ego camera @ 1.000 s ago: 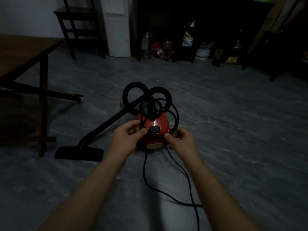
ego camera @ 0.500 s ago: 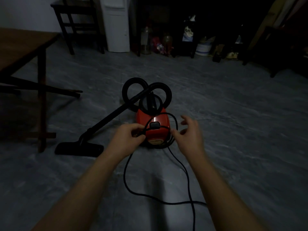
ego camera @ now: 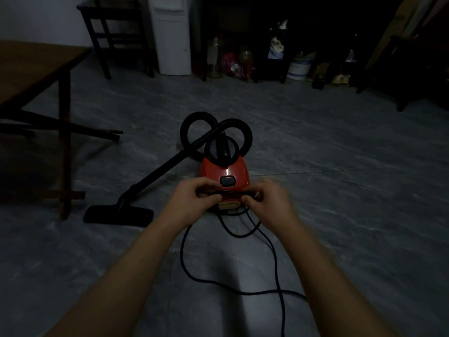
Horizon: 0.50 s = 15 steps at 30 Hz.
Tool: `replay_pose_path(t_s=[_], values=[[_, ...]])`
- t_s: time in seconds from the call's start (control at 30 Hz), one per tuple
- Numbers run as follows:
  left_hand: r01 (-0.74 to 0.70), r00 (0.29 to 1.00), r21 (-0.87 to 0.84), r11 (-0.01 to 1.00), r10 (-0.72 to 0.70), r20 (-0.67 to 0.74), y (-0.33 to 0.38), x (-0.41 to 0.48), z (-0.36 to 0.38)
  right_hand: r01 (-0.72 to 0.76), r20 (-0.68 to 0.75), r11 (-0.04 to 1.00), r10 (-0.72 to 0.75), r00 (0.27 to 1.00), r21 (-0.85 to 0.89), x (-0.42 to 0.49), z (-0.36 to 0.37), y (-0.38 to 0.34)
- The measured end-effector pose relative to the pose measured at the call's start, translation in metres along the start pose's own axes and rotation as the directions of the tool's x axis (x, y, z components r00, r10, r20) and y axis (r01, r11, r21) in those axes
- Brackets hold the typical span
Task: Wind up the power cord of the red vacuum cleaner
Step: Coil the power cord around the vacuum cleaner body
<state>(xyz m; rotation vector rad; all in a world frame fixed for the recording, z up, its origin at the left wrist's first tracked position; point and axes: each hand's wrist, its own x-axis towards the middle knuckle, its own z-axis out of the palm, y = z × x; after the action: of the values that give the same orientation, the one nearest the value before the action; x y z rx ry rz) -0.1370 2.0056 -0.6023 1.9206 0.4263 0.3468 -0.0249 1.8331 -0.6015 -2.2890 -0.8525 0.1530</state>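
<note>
The power cord [ego camera: 181, 251] is black against a dim grey tiled floor [ego camera: 340, 215]. A short stretch of it runs taut and level between the two hands, just in front of the near end of the red vacuum cleaner [ego camera: 224, 170] and below its dark switch [ego camera: 227, 181]. The left hand [ego camera: 192, 200] pinches one end of that stretch between thumb and curled fingers. The right hand [ego camera: 269, 203] grips the other end, though it is smeared by motion blur and its fingertips cannot be told apart. How many strands each hand holds is hidden inside the fists. From the hands the cord drops in slack loops to the floor; one strand runs out of the bottom edge, so the plug is not seen. Where the cord enters the vacuum is covered by the hands.

The vacuum stands mid-floor with its black hose [ego camera: 199, 114] coiled in two rings behind it, the far parts lost in the gloom. Its wand [ego camera: 155, 175] slants left to the floor nozzle [ego camera: 119, 216]. The wooden table [ego camera: 36, 66] at left is cut by the frame edge. Behind it stand a dark chair [ego camera: 104, 40] and a white upright appliance [ego camera: 172, 40], and the jars [ego camera: 213, 59] along the back wall are barely legible.

Half a second ago the right hand was spread and off the cord beside the vacuum, and a loop stood over the switch. Now that hand has closed on the cord and the loop is pulled flat between the hands.
</note>
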Motion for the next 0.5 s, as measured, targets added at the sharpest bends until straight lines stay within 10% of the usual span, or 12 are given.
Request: replay_pose_path(t_s=[0.5], values=[[-0.178, 0.978, 0.207, 0.962, 0.196, -0.069, 0.004, -0.007, 0.006, 0.050, 0.056, 0.994, -0.056, 0.997, 0.101, -0.003, 0.007, -0.013]])
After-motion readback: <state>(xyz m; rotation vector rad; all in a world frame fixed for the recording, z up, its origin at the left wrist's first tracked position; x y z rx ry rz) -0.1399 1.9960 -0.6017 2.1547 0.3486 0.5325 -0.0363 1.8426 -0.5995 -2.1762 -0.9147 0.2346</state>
